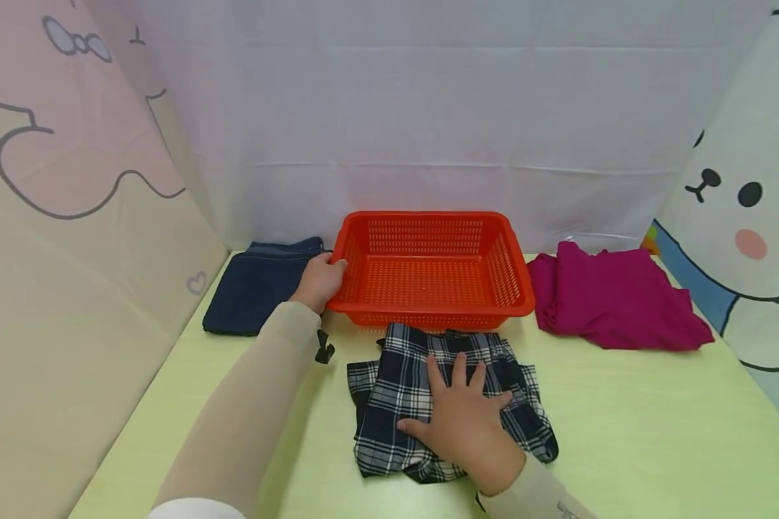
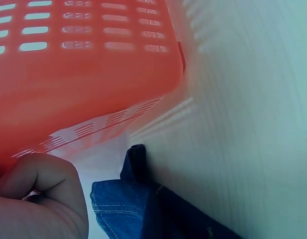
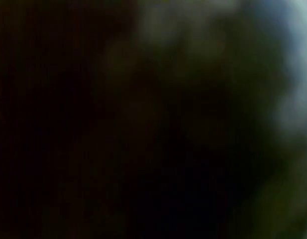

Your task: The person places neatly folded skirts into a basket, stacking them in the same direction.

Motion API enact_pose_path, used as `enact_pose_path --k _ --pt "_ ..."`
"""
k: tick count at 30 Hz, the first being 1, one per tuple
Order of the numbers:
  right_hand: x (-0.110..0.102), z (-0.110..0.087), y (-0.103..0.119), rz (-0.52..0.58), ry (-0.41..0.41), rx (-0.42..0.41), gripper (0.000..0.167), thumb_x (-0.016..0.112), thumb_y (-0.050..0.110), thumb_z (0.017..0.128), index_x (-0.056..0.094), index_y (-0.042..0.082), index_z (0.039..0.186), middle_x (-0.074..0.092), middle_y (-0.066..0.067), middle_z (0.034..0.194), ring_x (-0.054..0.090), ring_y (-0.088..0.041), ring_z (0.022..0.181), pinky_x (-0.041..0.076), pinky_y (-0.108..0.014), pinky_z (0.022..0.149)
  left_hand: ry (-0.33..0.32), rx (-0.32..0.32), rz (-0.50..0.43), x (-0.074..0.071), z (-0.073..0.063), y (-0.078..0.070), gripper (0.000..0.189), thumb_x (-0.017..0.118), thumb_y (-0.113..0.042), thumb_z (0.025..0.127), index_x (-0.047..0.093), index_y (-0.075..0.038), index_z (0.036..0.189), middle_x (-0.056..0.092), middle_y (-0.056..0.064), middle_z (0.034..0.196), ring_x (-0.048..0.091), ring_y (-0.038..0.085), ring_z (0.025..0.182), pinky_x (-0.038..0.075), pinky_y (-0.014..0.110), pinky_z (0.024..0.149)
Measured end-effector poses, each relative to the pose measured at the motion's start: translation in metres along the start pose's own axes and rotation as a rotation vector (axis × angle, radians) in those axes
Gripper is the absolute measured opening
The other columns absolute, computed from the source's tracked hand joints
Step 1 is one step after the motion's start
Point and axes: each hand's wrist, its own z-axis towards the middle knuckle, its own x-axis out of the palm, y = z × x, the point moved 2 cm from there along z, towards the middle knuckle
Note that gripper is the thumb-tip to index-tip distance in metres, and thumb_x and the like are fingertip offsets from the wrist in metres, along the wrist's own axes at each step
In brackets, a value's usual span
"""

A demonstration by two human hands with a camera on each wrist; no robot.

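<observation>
Red perforated plastic basket gripped at its left rim, black-and-white plaid cloth pressed flat before it.
The basket's left rim is held by the left hand, its fingers curled round the edge; the plaid cloth, folded just in front of the basket, is pressed by the right hand, fingers spread apart, nothing clamped. Dark-blue folded denim is set left of the basket and magenta fabric right of it, on a pale-yellow tabletop. The basket is judged light, fairly stiff and perhaps slippery, best taken by the rim at both short sides. The plaid cloth is judged soft and limp; its folds could be loosened by a corner pinch, so it is better supported from beneath.
</observation>
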Motion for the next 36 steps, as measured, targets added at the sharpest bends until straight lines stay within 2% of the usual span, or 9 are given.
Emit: enact_pose_path --k 5,8,13,18,23,28,31,36 --pt "-0.001 -0.001 -0.002 0.015 -0.002 -0.015 0.115 0.064 0.085 0.076 0.027 0.023 0.165 0.020 -0.030 0.165 0.018 -0.064 0.145 0.020 -0.093 0.089 0.016 -0.004 -0.002 0.000 -0.002 -0.002 0.046 0.048 -0.029 0.111 0.045 -0.006 0.150 0.059 0.023 0.134 0.065 0.040 0.116 0.057 0.051 0.093" --pt "-0.003 -0.002 -0.004 0.016 -0.013 -0.029 0.113 0.064 0.083 0.078 0.029 0.021 0.165 0.021 -0.029 0.165 0.019 -0.063 0.145 0.021 -0.093 0.089 0.012 -0.010 0.004 -0.001 0.002 0.000 0.046 0.048 -0.030 0.111 0.045 -0.005 0.149 0.060 0.022 0.134 0.065 0.039 0.115 0.058 0.050 0.092" --pt "-0.009 -0.007 -0.016 0.045 -0.063 -0.067 0.108 0.062 0.083 0.081 0.036 0.016 0.161 0.029 -0.027 0.163 0.026 -0.059 0.145 0.029 -0.088 0.093 0.006 -0.019 0.000 -0.007 0.006 0.005 0.054 0.048 -0.042 0.109 0.040 -0.006 0.150 0.056 0.017 0.135 0.063 0.035 0.115 0.057 0.049 0.093" --pt "-0.019 -0.023 -0.036 0.109 -0.136 -0.087 0.103 0.059 0.082 0.083 0.046 0.009 0.155 0.041 -0.025 0.157 0.041 -0.049 0.141 0.039 -0.075 0.100 0.002 0.009 0.006 -0.021 -0.004 0.007 0.062 0.046 -0.048 0.109 0.036 -0.006 0.153 0.052 0.015 0.138 0.058 0.032 0.118 0.053 0.049 0.100" --pt "-0.027 -0.035 -0.064 0.174 -0.175 -0.058 0.099 0.062 0.076 0.087 0.047 0.004 0.153 0.045 -0.027 0.153 0.046 -0.050 0.136 0.043 -0.070 0.100 -0.014 0.042 0.032 -0.038 -0.027 0.014 0.058 0.046 -0.043 0.110 0.037 -0.005 0.153 0.055 0.016 0.131 0.060 0.032 0.115 0.053 0.047 0.101" --pt "-0.031 -0.033 -0.094 0.230 -0.156 0.000 0.105 0.058 0.078 0.088 0.042 -0.002 0.154 0.043 -0.032 0.152 0.044 -0.054 0.134 0.042 -0.071 0.099 -0.027 0.058 0.095 -0.046 -0.062 0.022 0.059 0.048 -0.043 0.109 0.036 -0.006 0.153 0.056 0.017 0.128 0.061 0.033 0.113 0.053 0.046 0.098" --pt "-0.031 -0.030 -0.108 0.268 -0.142 0.021 0.106 0.057 0.077 0.089 0.040 -0.005 0.153 0.043 -0.033 0.150 0.043 -0.053 0.134 0.041 -0.071 0.101 0.005 0.081 0.123 -0.043 -0.083 0.030 0.057 0.050 -0.041 0.109 0.038 -0.006 0.152 0.057 0.018 0.129 0.062 0.033 0.112 0.053 0.045 0.096" --pt "-0.030 -0.024 -0.125 0.303 -0.118 0.059 0.105 0.058 0.074 0.091 0.037 -0.010 0.152 0.044 -0.036 0.148 0.044 -0.055 0.133 0.041 -0.070 0.103 0.070 0.087 0.083 -0.028 -0.116 0.040 0.055 0.051 -0.038 0.109 0.040 -0.003 0.149 0.060 0.020 0.130 0.063 0.035 0.113 0.055 0.042 0.094"
